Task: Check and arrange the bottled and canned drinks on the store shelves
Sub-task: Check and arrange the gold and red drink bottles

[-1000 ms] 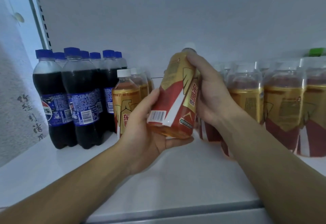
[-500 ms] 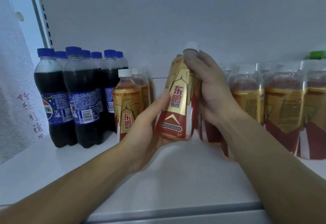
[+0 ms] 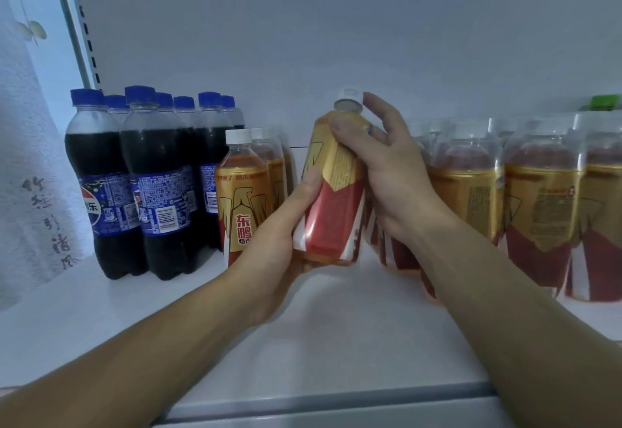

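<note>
Both hands hold one gold-and-red energy drink bottle (image 3: 333,205) with a white cap, nearly upright just above the white shelf (image 3: 323,336). My left hand (image 3: 276,246) cups its base and lower left side, thumb on the label. My right hand (image 3: 387,171) grips its shoulder and right side, one finger near the cap. A row of the same gold bottles (image 3: 244,198) stands to its left, and several more (image 3: 542,208) stand to its right.
Several dark cola bottles (image 3: 148,188) with blue caps stand at the far left of the shelf. A green cap (image 3: 606,103) shows at the far right behind the gold bottles. The white back panel (image 3: 336,30) rises behind everything. The shelf's front edge (image 3: 336,404) runs below my forearms.
The bottle has been turned about its axis: its front label with characters faced me half a second ago, and now a side with fine print faces me. It also stands more upright.
</note>
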Tool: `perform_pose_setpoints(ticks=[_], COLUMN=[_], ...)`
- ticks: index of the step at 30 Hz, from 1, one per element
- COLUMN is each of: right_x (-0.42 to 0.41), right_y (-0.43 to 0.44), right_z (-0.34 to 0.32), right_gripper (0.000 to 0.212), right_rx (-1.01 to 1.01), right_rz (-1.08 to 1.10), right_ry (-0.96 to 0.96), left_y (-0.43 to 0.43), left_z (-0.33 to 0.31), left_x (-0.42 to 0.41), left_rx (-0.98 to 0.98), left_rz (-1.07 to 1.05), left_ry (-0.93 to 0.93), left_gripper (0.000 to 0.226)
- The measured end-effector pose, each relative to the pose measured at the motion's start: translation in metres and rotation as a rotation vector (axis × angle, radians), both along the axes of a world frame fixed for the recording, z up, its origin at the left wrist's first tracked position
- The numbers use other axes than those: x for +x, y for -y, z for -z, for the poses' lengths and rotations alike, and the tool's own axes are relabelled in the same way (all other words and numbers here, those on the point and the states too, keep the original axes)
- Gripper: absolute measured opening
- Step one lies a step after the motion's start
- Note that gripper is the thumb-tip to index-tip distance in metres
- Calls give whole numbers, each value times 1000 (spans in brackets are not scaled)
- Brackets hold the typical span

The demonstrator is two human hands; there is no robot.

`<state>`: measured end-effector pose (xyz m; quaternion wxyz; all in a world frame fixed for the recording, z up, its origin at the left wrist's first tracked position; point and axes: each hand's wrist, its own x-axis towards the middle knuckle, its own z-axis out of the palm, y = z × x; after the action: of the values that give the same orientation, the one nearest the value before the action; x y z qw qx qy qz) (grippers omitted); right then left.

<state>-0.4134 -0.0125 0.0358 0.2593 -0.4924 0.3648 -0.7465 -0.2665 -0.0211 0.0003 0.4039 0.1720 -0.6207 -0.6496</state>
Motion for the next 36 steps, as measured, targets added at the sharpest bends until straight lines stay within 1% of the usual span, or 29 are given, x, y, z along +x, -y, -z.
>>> perform_pose_setpoints(ticks=[1, 3, 5, 7, 8, 10, 12, 14, 16, 19, 22, 25, 27, 30, 31, 33, 35, 36], right_x=[1, 1, 0, -1, -1, 0, 2, 3, 3, 2, 1, 2, 3, 5, 6, 4, 3, 2], right_y=[0, 1, 0, -3, -3, -4, -5, -6, -8, -8, -7, -8, -9, -7, -7, -6, -6, -6], right_z=[0, -1, -3, -5, -4, -3, -1, -1, -2, -4, -4, -5, -4, -1, -1, -2, -4, -4], right_gripper=[77, 79, 76, 68, 64, 62, 63, 64, 60, 48, 46, 50, 56, 60, 58, 51, 43, 43], right_rx=[7, 38, 61, 60, 46, 16, 1, 20, 48, 81, 54, 12, -13, 25, 43, 73, 113, 149], right_rz=[3, -36, -138, -177, -156, -83, -20, -7, -55, -139, -138, -93, -46, 6, -15, -80, -123, -141], right_ry=[-23, -37, 26, 83, 90, 70, 12, -33, -38, 33, 77, 45, -21, -117, -116, -75, -28, -11], left_y=[0, -1, -4, -5, -4, -4, -3, -3, -3, -3, -2, -4, -6, -9, -9, -9, -6, -5], left_z=[0, -1, -2, -2, -1, -1, -1, 0, 0, 0, -2, -1, 0, 1, 2, 0, 1, 2], left_x=[1, 2, 3, 2, 1, -1, -1, 0, 0, 1, 2, 0, -3, -3, -3, -1, -1, 0], left_rx=[-6, 69, 208, 277, 267, 185, 74, 24, 58, 162, 192, 90, -1, -36, -11, 82, 161, 194], left_rz=[-20, -6, 58, 109, 108, 64, 15, -3, -6, 8, 41, 46, 18, -4, 10, 61, 137, 175], left_ry=[9, -15, -64, -70, -54, -19, -6, -17, -30, -24, -17, -33, -15, 45, 30, -25, -31, -22], left_gripper=[50, 52, 58, 60, 60, 58, 48, 39, 44, 55, 59, 53, 44, 34, 36, 49, 63, 66])
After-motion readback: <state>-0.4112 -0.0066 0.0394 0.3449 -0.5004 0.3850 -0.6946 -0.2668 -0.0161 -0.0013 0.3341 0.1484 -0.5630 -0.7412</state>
